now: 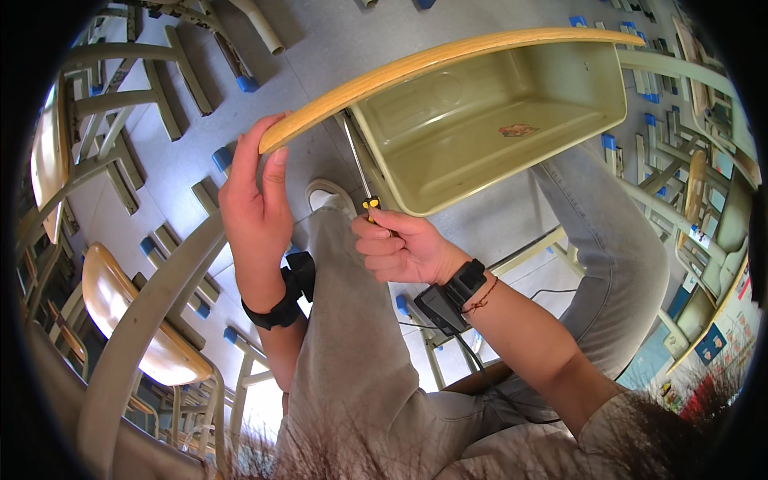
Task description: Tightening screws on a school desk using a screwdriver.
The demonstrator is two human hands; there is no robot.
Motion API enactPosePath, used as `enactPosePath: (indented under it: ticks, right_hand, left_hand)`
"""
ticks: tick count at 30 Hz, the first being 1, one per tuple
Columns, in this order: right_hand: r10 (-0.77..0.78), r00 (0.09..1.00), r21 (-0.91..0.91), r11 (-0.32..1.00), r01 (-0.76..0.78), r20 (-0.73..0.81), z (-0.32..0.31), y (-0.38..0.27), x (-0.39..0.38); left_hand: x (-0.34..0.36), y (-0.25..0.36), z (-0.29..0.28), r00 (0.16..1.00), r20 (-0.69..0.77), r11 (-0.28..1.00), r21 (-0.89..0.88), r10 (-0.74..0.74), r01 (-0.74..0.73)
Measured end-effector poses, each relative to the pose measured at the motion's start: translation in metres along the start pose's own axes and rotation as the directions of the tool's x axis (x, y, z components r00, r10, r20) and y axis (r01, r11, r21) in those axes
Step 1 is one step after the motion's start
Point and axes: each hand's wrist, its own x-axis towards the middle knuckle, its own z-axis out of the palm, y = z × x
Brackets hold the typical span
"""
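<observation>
Pointing away from the right hand [412, 250], whose grip clasps its handle [371, 203], the screwdriver [361, 170] runs lengthwise toward the underside of the wooden surface [448, 54], beside the metal tray [480, 152]; tip contact is unclear. Farther off, the left hand [256, 204] holds the surface's left corner. Chairs [120, 296] stand on the grey floor [320, 48].

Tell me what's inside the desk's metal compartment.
Inside the metal compartment, a small reddish sticker-like patch shows. Its uppermost part, behind the wooden desktop edge, is covered, so anything there cannot be seen.
</observation>
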Motion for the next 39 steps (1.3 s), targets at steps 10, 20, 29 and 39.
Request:
enactPosePath:
  ticks: [10,20,29,39]
  right_hand:
    - [-0.235,0.750,-0.332,0.943,0.021,-0.619,0.042,0.003,0.010]
    - [-0.182,0.950,0.176,0.957,0.231,-0.255,0.005,0.012,-0.012]
    - [-0.203,0.947,-0.310,0.943,0.120,-0.251,0.018,0.008,-0.013]
    - [-0.919,0.342,-0.978,0.153,-0.143,-0.194,0.026,0.033,0.010]
  left_hand:
    - [-0.001,-0.002,-0.001,1.000,0.019,1.000,0.005,-0.015,0.015]
    - [-0.001,-0.002,-0.004,1.000,0.024,0.997,0.071,-0.009,0.007]
    - [-0.001,0.001,-0.002,0.999,0.017,0.999,0.044,-0.033,0.032]
    - [0.000,0.002,0.003,1.000,-0.021,1.000,0.011,-0.010,0.010]
